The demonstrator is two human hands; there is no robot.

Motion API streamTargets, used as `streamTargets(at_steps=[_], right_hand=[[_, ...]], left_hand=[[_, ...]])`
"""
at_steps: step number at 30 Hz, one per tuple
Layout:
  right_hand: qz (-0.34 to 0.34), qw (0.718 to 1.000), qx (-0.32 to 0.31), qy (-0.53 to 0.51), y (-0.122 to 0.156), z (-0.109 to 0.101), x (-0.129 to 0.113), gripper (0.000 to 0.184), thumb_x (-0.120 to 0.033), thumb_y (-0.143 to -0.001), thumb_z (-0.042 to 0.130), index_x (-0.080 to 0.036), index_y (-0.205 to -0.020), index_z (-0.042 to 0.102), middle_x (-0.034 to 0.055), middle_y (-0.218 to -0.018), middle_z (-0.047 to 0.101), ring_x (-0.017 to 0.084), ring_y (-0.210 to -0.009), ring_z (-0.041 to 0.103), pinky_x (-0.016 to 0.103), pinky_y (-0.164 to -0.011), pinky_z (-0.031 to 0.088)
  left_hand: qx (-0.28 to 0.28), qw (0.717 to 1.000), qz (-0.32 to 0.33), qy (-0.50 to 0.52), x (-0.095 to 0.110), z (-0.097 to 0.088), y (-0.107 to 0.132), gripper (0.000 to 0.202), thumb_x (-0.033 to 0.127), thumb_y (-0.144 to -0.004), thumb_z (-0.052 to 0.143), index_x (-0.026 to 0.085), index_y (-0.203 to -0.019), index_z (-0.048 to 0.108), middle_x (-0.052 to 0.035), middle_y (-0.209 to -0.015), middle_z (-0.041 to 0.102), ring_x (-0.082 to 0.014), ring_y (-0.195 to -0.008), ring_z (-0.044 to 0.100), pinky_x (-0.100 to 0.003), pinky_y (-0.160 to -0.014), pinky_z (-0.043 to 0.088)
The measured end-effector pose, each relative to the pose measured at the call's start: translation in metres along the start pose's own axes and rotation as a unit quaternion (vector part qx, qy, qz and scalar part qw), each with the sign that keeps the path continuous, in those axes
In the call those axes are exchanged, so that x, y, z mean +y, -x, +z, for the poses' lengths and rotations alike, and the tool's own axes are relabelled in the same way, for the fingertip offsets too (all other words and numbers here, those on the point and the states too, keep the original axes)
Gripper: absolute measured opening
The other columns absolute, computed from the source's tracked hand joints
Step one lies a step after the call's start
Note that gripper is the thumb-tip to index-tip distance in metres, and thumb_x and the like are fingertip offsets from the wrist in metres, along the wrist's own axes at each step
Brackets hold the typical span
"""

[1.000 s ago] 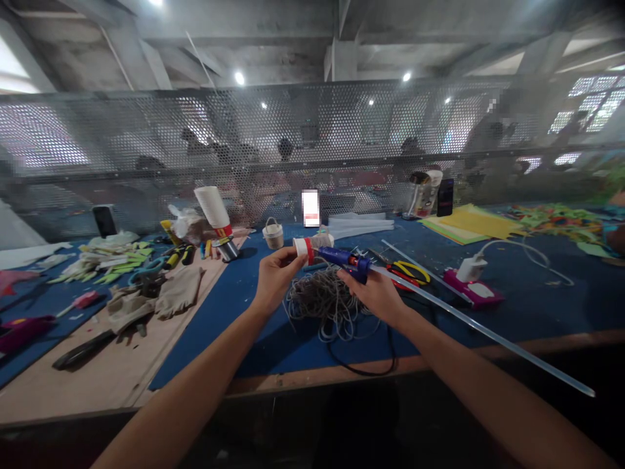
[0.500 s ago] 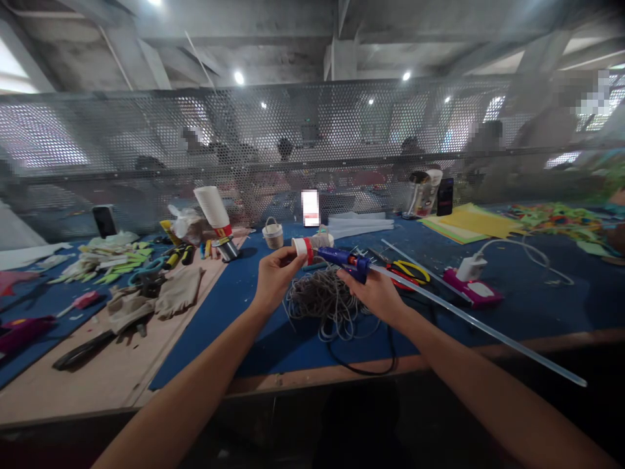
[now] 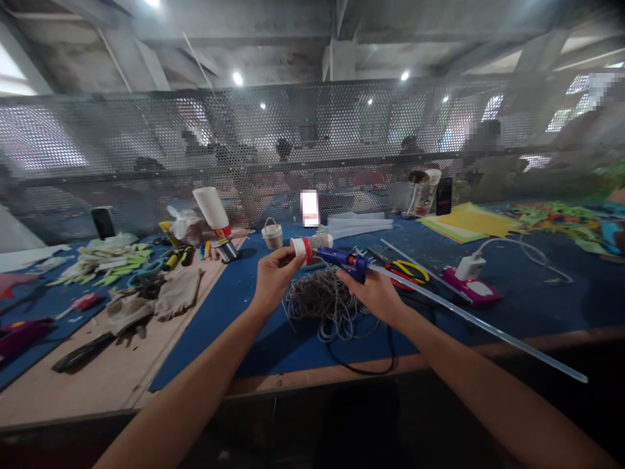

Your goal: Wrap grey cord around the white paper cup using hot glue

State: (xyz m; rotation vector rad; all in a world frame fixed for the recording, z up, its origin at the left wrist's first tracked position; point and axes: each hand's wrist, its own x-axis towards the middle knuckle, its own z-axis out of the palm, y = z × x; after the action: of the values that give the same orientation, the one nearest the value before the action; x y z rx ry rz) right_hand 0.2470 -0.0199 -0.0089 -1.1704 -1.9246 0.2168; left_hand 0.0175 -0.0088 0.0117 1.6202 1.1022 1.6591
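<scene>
My left hand is closed around a small white paper cup with a red band, which lies tilted on its side in the air. My right hand grips a blue hot glue gun, its nozzle close to the cup's red band; whether they touch I cannot tell. From the back of the gun a long clear glue stick slants down to the right. Beneath both hands lies a tangled heap of grey cord. A cord-wrapped little bucket with a handle stands just behind my left hand.
To the left are a leaning stack of paper cups, work gloves and paper scraps. On the right lie yellow-handled pliers, a magenta power strip with a white charger, and yellow sheets. A perforated metal screen closes the back.
Both hands hold nearly the same pose, with the glue gun nozzle still at the cup. The view has shifted very slightly. At the far right edge, a person has moved.
</scene>
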Motion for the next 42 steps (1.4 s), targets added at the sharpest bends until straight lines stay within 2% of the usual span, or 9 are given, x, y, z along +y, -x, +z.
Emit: streamTargets(at_steps=[19,34,42], right_hand=[[0.012,1.000,-0.018,-0.014,0.0015,-0.0001,-0.0011,0.037,-0.053,-0.093,0.054,-0.021,-0.087,0.071,0.0027,-0.056,0.065,0.021,-0.057,0.064,0.029,-0.056,0.046],[0.000,1.000,-0.019,0.014,0.0016,0.0027,0.0022,0.040,-0.055,-0.092,0.055,-0.020,-0.085,0.072,0.0041,-0.059,0.067,0.023,-0.062,0.066,0.029,-0.059,0.046],[0.020,0.999,-0.032,-0.008,0.0020,0.0014,0.0010,0.038,-0.055,-0.091,0.056,-0.021,-0.082,0.072,0.0036,-0.057,0.064,0.023,-0.062,0.065,0.030,-0.060,0.046]], left_hand=[[0.008,1.000,-0.002,0.002,-0.0012,-0.0028,-0.0019,0.031,0.038,-0.077,0.076,0.014,-0.097,0.078,-0.0062,-0.091,0.076,-0.0179,-0.080,0.064,-0.029,-0.077,0.048],[0.014,1.000,-0.015,0.015,0.0043,-0.0027,-0.0013,0.031,0.039,-0.077,0.077,0.014,-0.097,0.077,-0.0042,-0.085,0.074,-0.0142,-0.071,0.059,-0.026,-0.069,0.045],[0.007,0.998,-0.042,0.035,0.0042,-0.0028,-0.0015,0.034,0.040,-0.076,0.078,0.015,-0.098,0.078,-0.0058,-0.088,0.075,-0.0165,-0.074,0.061,-0.028,-0.071,0.046]])
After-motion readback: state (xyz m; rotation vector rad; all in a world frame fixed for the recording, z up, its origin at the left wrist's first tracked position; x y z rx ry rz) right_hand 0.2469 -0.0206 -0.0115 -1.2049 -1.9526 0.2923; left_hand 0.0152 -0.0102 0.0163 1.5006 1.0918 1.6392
